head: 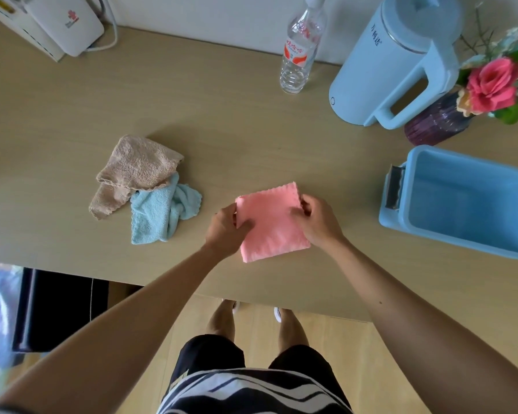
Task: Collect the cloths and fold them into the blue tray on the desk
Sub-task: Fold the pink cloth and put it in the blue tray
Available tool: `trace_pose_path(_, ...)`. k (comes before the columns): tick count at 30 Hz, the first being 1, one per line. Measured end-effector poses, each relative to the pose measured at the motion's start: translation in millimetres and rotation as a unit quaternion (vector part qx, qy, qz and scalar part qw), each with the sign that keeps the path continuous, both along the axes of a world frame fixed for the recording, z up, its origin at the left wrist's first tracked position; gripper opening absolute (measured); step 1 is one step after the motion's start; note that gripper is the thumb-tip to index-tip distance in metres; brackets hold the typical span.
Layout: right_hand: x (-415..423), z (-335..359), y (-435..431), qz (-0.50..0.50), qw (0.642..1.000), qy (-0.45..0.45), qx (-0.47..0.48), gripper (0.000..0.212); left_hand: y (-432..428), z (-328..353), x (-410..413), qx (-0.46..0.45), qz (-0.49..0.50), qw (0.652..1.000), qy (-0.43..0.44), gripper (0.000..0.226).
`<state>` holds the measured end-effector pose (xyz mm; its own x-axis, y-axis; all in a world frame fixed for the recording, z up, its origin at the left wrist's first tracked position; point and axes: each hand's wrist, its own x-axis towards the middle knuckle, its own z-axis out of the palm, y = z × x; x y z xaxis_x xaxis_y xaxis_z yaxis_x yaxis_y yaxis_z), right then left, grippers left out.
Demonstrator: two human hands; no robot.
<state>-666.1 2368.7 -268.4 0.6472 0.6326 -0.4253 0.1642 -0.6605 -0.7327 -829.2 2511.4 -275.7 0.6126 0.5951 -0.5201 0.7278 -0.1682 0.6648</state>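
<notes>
A pink cloth (pixel 271 222) lies folded into a square on the wooden desk (pixel 72 121), near the middle. My left hand (pixel 226 231) pinches its left edge and my right hand (pixel 317 221) grips its right edge. To the left a beige cloth (pixel 132 168) lies crumpled, partly over a light blue cloth (pixel 159 213) that is bunched up beside it. The blue tray (pixel 464 201) stands at the right of the desk with nothing inside it.
A clear water bottle (pixel 301 46) and a light blue kettle (pixel 392 61) stand at the back. A purple vase with pink flowers (pixel 488 88) is behind the tray. A white device (pixel 66 22) sits at the far left corner. The desk's front edge runs just below my hands.
</notes>
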Motion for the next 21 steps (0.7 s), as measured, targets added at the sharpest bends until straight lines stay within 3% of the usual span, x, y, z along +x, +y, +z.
trace_pose_path(5, 4, -23, 2, 0.0, 0.998, -0.018, -0.053, 0.028, -4, -7, 5, 0.049, 0.01, 0.999, 0.009, 0.046)
trace_pose_path(7, 2, -25, 1, 0.0, 0.997, -0.038, -0.071, 0.018, -10, -7, 3, 0.131, -0.015, 0.991, 0.017, 0.057)
trace_pose_path(8, 1, -23, 1, -0.001, 0.995, -0.051, -0.083, 0.007, -13, -7, 1, 0.207, -0.051, 0.977, 0.013, 0.064)
trace_pose_path(10, -6, -20, -1, 0.002, 0.984, -0.155, -0.087, 0.023, -18, -7, -2, 0.337, -0.16, 0.927, -0.017, 0.074)
trace_pose_path(11, -10, -19, -3, 0.014, 0.972, -0.223, -0.072, 0.033, -21, -9, -3, 0.356, -0.225, 0.907, -0.03, 0.077)
trace_pose_path(13, -22, -14, -6, 0.061, 0.95, -0.305, -0.032, 0.04, -24, -16, -4, 0.342, -0.326, 0.881, -0.018, 0.082)
trace_pose_path(17, -46, -20, -28, 0.175, 0.933, -0.307, -0.069, 0.039, -17, -29, -8, 0.284, -0.386, 0.875, 0.063, 0.09)
trace_pose_path(21, -57, -22, -47, 0.118, 0.945, -0.286, -0.103, 0.045, -14, -26, -2, 0.282, -0.384, 0.875, 0.083, 0.09)
